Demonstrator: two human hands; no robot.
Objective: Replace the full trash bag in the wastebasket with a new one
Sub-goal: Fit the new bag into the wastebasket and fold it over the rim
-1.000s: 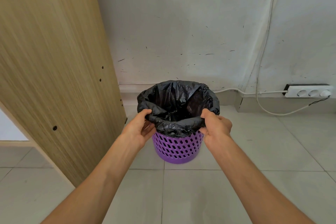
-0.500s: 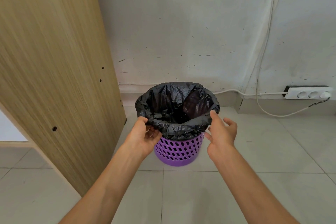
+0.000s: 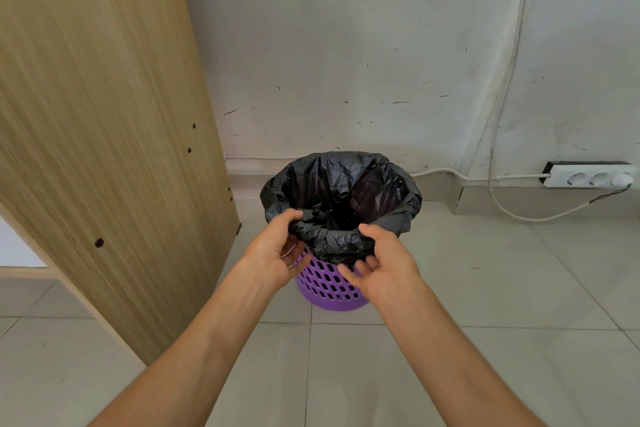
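A purple perforated wastebasket (image 3: 327,289) stands on the tiled floor by the wall. A black trash bag (image 3: 341,198) lines it, its edge folded down over the rim. The bag's inside looks dark; I cannot tell what it holds. My left hand (image 3: 275,251) grips the folded bag edge at the near left of the rim, thumb over the top. My right hand (image 3: 377,262) is at the near right of the rim, thumb on top of the folded edge and fingers curled under it.
A tall wooden panel (image 3: 104,135) rises close on the left of the basket. A white power strip (image 3: 588,177) with cables (image 3: 519,217) lies along the baseboard at the right. Grey floor tiles (image 3: 502,288) spread to the right and front.
My right hand let go of the rim at the right side, opened, then moved left to the near edge and took the fold there. My left hand stayed on the bag edge.
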